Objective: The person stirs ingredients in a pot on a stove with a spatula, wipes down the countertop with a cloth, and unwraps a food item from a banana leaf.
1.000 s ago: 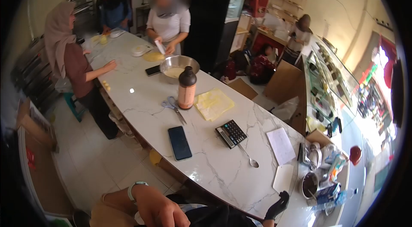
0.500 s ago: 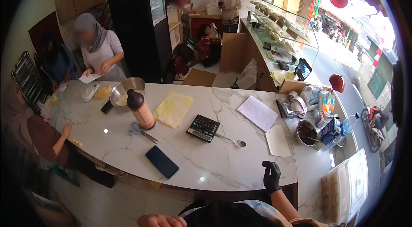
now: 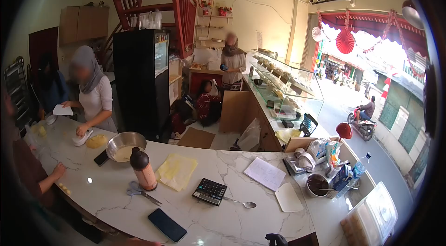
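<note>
My right hand (image 3: 276, 239), in a black glove, shows only at the bottom edge, over the front of the marble counter (image 3: 241, 225). Its visible fingers are loosely bent and apart, with nothing seen in them. A thin blurred sliver at the bottom edge appears to be my left hand (image 3: 139, 242); its fingers cannot be made out. Nearest to that sliver lies a dark smartphone (image 3: 167, 224). Further in are a black calculator (image 3: 210, 191), a metal spoon (image 3: 246, 204), scissors (image 3: 143, 193), a brown bottle (image 3: 143, 169) and a white tray-like sheet (image 3: 288, 197).
A steel bowl (image 3: 125, 140), yellow sheets (image 3: 177, 171) and a written notebook (image 3: 265, 173) lie further back. On the right stand a chocolate-filled bowl (image 3: 318, 185), a water bottle (image 3: 357, 169) and a plastic tub (image 3: 371, 216). A co-worker (image 3: 95, 99) handles a white device at the left.
My view has tilted up, so both hands have dropped to the bottom edge. The co-worker at the far left now has one hand on the white device and a paper in the other.
</note>
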Tool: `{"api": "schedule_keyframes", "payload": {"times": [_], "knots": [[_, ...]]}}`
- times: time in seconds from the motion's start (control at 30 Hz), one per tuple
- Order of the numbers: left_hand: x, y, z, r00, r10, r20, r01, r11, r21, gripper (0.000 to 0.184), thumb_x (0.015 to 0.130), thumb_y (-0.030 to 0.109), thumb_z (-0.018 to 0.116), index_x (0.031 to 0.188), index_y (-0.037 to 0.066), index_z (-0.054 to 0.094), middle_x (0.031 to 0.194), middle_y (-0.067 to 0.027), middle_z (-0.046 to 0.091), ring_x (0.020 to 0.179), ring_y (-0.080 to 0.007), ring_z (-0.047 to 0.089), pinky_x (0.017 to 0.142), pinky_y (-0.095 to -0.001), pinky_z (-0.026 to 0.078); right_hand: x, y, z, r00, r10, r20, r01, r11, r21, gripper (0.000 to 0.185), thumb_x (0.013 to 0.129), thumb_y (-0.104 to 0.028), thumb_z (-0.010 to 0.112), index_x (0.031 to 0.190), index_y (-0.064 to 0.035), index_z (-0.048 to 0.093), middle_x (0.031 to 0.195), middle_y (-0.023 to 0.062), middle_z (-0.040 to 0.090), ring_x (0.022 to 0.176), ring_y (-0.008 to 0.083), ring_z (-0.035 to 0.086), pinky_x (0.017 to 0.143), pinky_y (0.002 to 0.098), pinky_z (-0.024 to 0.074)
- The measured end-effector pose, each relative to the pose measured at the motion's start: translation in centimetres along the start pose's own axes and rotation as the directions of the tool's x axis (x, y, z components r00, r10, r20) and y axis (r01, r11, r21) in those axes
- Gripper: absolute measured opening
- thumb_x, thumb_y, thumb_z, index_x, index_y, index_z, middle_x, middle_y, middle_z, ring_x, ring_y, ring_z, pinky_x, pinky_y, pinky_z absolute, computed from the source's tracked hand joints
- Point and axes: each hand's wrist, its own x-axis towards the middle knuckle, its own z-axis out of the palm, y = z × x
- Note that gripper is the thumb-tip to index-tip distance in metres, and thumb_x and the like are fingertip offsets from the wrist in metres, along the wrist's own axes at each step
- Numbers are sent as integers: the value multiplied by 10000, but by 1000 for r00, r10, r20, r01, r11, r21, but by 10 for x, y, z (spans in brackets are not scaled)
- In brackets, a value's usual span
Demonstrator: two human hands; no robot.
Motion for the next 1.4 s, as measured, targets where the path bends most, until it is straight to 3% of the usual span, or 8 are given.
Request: {"api": "schedule_keyframes", "payload": {"times": [0.07,0.1,0.23,0.3,0.37,0.43,0.5,1.4], "knots": [[-14,12,-58,978,79,-196,-102,989,-108,1067,660,216,786,1430,138,53,827,-149,630,747,-256,611,691,-375,480,2,-12,5,999,34,-31,-34,999,-7,310,863,-216,489,1064,15,539,1021,149,604,943,274,584,786,366,471],[-3,38,-89,924,158,-349,-164,986,12,1273,636,231,798,1367,140,-240,799,-161,633,668,-227,630,614,-341,500,4,-16,7,998,40,-44,-40,999,-10,296,858,-205,492,1051,14,543,1009,149,605,933,275,584,780,366,471],[30,147,-243,534,500,-682,-86,835,544,863,824,143,620,1427,96,4,559,-1,457,482,-90,450,514,-238,395,6,-29,12,995,46,-88,-49,998,-28,240,837,-161,504,997,9,560,960,147,608,889,282,586,753,365,473],[1,164,-347,358,352,-865,354,806,475,891,810,97,593,1419,89,-56,559,-11,480,478,-110,454,527,-255,405,3,-36,13,993,47,-112,-49,999,-19,213,826,-139,511,971,6,569,935,145,610,867,286,586,740,364,474],[-36,144,-405,-56,344,-937,971,237,29,888,763,109,611,1428,85,23,614,-43,565,473,-151,486,531,-284,421,-1,-41,11,992,38,-122,-39,999,-4,186,816,-117,517,944,3,577,911,144,611,845,289,587,727,363,475],[-86,105,-506,-1,360,-933,984,168,63,824,680,31,545,1420,93,187,555,-51,510,401,-123,434,368,-265,323,-7,-40,6,991,21,-134,-21,1000,2,160,805,-95,523,917,0,586,886,143,613,823,293,588,714,363,475],[-58,92,-447,69,68,-995,989,123,77,758,658,19,542,1377,76,311,560,-58,519,402,-137,450,369,-276,325,-17,-46,2,988,19,-154,-17,1000,15,136,795,-73,529,890,-2,595,861,142,615,801,296,588,701,362,476],[-32,177,-181,476,428,-768,879,-199,433,588,680,241,592,1202,-13,496,784,-122,639,717,-214,607,670,-308,434,-208,31,-147,977,114,-182,-78,978,192,184,843,-10,460,943,37,607,919,115,632,854,204,598,764,302,470]]}}
